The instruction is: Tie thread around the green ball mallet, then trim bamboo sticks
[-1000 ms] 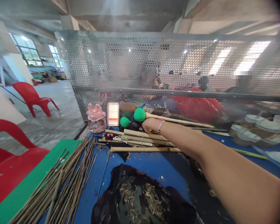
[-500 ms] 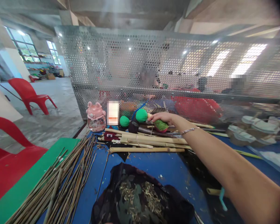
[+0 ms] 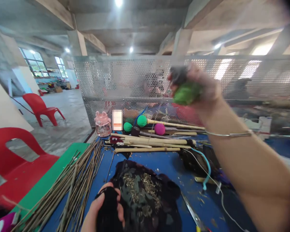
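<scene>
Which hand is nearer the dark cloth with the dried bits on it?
Left. The left hand is just beside the dark cloth, at its left, gripping a black item. The right hand is up before the perforated panel, holding a green item, well away.

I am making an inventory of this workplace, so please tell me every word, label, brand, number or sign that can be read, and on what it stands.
No text can be read.
Pale upright panel: blurred out.
Dark red cloth: its small whitish patch is too small to read.
Pink-lidded jar: no legible marking.
</scene>
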Motion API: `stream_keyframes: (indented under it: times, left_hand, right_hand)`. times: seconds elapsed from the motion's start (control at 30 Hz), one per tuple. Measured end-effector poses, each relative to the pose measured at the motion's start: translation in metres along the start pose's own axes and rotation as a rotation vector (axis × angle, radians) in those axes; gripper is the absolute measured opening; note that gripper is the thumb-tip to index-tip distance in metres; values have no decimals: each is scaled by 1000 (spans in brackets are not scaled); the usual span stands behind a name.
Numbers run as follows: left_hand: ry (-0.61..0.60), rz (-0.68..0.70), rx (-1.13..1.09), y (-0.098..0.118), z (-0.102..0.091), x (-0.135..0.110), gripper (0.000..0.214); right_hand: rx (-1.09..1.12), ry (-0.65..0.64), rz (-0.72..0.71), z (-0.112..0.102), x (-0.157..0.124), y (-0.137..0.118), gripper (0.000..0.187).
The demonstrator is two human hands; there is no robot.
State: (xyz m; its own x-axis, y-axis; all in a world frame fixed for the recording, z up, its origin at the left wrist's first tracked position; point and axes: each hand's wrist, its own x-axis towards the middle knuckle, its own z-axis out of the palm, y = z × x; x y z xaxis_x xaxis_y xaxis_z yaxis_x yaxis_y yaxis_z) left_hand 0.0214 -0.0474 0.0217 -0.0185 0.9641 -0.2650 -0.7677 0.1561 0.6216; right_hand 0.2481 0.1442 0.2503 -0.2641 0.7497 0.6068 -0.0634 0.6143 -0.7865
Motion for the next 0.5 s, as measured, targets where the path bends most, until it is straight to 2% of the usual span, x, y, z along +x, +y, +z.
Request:
stream_keyframes:
  times: [0.03,0.07,0.1,0.17,0.2,0.27,0.33,0.4,0.5]
  left_hand:
    - [10,32,12,2,10,-3,23]
    - [19,59,23,5,22,-5,24]
    - [15,99,31,9,36,-5,26]
    - [-40,193,63,19,67,8,32]
    - [-66,247,79,25,83,20,33]
    - [-112,307,122,39,115,52,34]
    - [-146,392,158,50,141,88,34]
    - [-217,505,214,57,159,119,40]
    - [-324,551,352,53,171,159,52]
  right_hand:
    - [-23,49,-59,4,-5,-20,27]
    - [-34,45,-100,8,-11,-35,28]
    - [-22,11,-133,13,-17,-43,26]
    - [57,-121,-155,27,-27,-42,11]
    - [100,-190,-149,34,-30,-35,7]
    - [96,-280,-130,48,-32,-13,20]
    - [-90,-312,-172,58,-30,11,27]
    - [-342,-296,-240,60,-25,34,27]
    - [-543,-203,-246,51,-17,68,18]
